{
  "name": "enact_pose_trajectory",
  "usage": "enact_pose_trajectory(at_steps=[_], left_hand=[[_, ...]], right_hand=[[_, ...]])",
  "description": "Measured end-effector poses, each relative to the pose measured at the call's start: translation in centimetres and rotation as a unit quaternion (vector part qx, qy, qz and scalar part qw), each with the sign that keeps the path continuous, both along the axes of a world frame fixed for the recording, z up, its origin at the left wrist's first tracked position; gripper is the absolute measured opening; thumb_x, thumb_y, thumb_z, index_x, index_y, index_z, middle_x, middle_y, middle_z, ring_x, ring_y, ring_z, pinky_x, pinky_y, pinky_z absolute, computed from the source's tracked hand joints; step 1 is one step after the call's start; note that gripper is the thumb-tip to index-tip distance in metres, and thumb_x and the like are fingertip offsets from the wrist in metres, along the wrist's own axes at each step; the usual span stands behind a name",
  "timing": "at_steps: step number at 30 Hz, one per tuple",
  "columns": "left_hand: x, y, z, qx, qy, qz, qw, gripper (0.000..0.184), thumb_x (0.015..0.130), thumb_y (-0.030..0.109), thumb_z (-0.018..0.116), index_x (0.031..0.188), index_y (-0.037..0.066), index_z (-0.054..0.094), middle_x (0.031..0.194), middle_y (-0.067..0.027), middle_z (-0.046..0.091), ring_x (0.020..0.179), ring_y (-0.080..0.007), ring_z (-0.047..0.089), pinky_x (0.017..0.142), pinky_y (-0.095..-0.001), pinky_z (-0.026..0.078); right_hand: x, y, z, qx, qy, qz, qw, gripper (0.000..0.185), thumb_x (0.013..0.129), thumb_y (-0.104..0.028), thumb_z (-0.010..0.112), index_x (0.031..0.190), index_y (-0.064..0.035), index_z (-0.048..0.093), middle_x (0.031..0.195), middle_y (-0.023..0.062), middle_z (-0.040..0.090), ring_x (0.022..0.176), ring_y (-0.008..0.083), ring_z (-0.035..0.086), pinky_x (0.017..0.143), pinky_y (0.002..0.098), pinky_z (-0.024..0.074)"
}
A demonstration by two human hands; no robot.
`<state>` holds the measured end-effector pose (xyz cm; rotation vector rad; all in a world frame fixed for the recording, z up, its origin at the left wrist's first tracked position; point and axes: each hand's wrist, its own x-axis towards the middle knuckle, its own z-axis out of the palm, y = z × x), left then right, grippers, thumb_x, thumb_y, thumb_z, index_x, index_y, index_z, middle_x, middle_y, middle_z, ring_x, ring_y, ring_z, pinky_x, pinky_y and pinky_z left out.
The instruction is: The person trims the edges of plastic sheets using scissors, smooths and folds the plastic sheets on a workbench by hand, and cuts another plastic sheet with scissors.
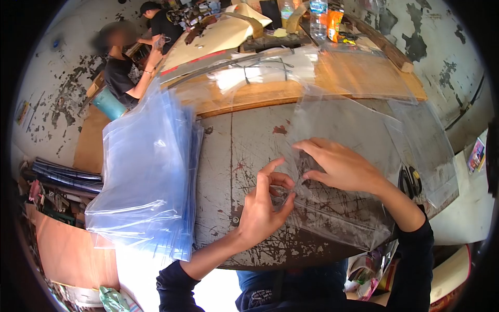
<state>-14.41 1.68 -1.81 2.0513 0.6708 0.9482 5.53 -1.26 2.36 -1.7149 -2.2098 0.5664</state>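
Observation:
A clear plastic sheet (343, 218) lies over the right half of the worn grey worktable (244, 140). My left hand (267, 203) is at its left edge, thumb and fingers closing on the thin film. My right hand (343, 166) arches above the same sheet, thumb and forefinger apart, with the fingertips near its left edge. To the left of my hands rests a thick stack of bluish clear plastic sheets (148, 171), hanging past the table's edge. Black-handled scissors (410, 181) are beside my right forearm.
Behind the worktable, a wooden board (343, 73) bears a tied white bundle (265, 68), a water bottle (318, 20) and an orange packet (334, 25). Two other people (123, 73) are at the far left. More clear sheets (429, 151) overhang at right.

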Motion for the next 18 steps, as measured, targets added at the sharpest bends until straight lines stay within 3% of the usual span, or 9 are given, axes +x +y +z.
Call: enact_pose_trajectory(at_steps=[2,3,5,6,8,9,11,18], left_hand=[[-0.1,0.0,-0.1,0.016,0.016,-0.014,1.000,0.064,0.072,-0.004,0.064,0.126,0.003,0.031,0.088,-0.0083,0.060,0.077,-0.0169,0.062,0.065,-0.0264,0.050],[-0.2,0.0,-0.1,0.014,0.021,-0.018,1.000,0.064,0.072,-0.004,0.064,0.126,0.003,0.031,0.088,-0.0083,0.060,0.077,-0.0169,0.062,0.065,-0.0264,0.050],[-0.1,0.0,-0.3,-0.011,0.011,0.004,1.000,0.048,0.074,-0.001,0.065,0.117,0.001,0.043,0.086,-0.0091,0.063,0.074,-0.0166,0.064,0.064,-0.0249,0.051],[-0.2,0.0,-0.3,-0.013,0.013,0.003,1.000,0.048,0.074,-0.001,0.065,0.117,0.001,0.043,0.086,-0.0091,0.063,0.074,-0.0166,0.064,0.064,-0.0249,0.051],[-0.3,0.1,0.0,-0.026,0.055,0.012,0.998,0.027,0.076,0.002,0.065,0.100,-0.001,0.056,0.080,-0.0106,0.065,0.068,-0.0154,0.065,0.056,-0.0252,0.051],[-0.2,0.1,0.1,-0.030,0.056,0.011,0.998,0.027,0.076,0.002,0.065,0.100,-0.001,0.056,0.080,-0.0106,0.065,0.068,-0.0154,0.065,0.056,-0.0252,0.051],[-0.1,0.0,0.4,-0.094,0.032,0.033,0.995,0.010,0.077,0.004,0.066,0.084,-0.002,0.062,0.074,-0.0099,0.066,0.066,-0.0140,0.066,0.059,-0.0247,0.052],[-0.2,-0.2,0.6,-0.133,0.036,0.019,0.990,0.008,0.079,0.000,0.063,0.087,-0.003,0.061,0.079,-0.0100,0.067,0.076,-0.0140,0.066,0.069,-0.0247,0.052]], right_hand=[[-0.1,-0.2,-0.9,0.087,0.021,-0.029,0.996,0.059,0.077,-0.015,0.066,0.130,-0.0112,0.040,0.102,0.0143,0.058,0.091,0.0283,0.059,0.078,0.0400,0.0462],[-0.1,-0.2,-0.7,0.086,0.027,-0.033,0.995,0.059,0.077,-0.015,0.066,0.130,-0.0112,0.040,0.102,0.0143,0.058,0.091,0.0283,0.059,0.078,0.0400,0.0462],[0.1,-0.1,0.0,0.027,0.157,-0.027,0.987,0.049,0.076,-0.007,0.065,0.122,-0.0113,0.050,0.095,0.0104,0.061,0.081,0.0229,0.061,0.071,0.0343,0.0495],[0.0,-0.2,-0.2,0.025,0.159,-0.028,0.987,0.049,0.076,-0.007,0.065,0.122,-0.0113,0.050,0.095,0.0104,0.061,0.081,0.0229,0.061,0.071,0.0343,0.0495],[-0.1,-0.6,-0.6,0.044,0.265,0.004,0.963,0.037,0.076,-0.003,0.064,0.111,-0.0099,0.059,0.091,0.0070,0.062,0.076,0.0164,0.061,0.064,0.0275,0.0499],[-0.2,-0.7,-0.8,0.040,0.265,0.003,0.963,0.037,0.076,-0.003,0.064,0.111,-0.0099,0.059,0.091,0.0070,0.062,0.076,0.0164,0.061,0.064,0.0275,0.0499],[-0.7,-0.8,-1.8,0.066,0.309,-0.016,0.949,0.024,0.076,-0.001,0.064,0.099,-0.0057,0.063,0.092,0.0059,0.063,0.078,0.0130,0.061,0.062,0.0258,0.0499],[-0.3,-0.6,-2.4,0.036,0.329,-0.025,0.943,0.014,0.077,-0.002,0.064,0.090,-0.0026,0.058,0.085,0.0050,0.064,0.076,0.0125,0.063,0.063,0.0250,0.0499]])
